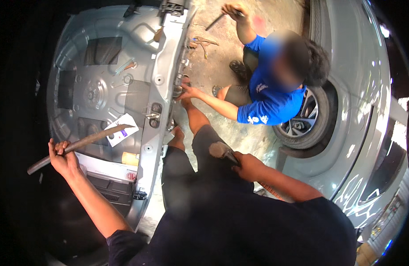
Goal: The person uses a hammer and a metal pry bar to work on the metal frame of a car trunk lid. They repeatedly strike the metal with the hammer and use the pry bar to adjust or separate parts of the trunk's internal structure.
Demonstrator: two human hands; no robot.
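My left hand is wrapped round a long brown metal bar, held slantwise over the trunk floor. The bar's far end narrows to a point; the other end is blunt. In front of my body my right hand grips a hammer by its handle, the worn head turned left. Below the bar lies the grey metal trunk floor, edged on the right by the car's rear panel. Neither tool visibly touches the metal.
A crouching person in a blue shirt rests one hand at the rear panel and raises a dark-handled tool in the other. A white paper and an orange roll lie in the trunk. Another car stands at right.
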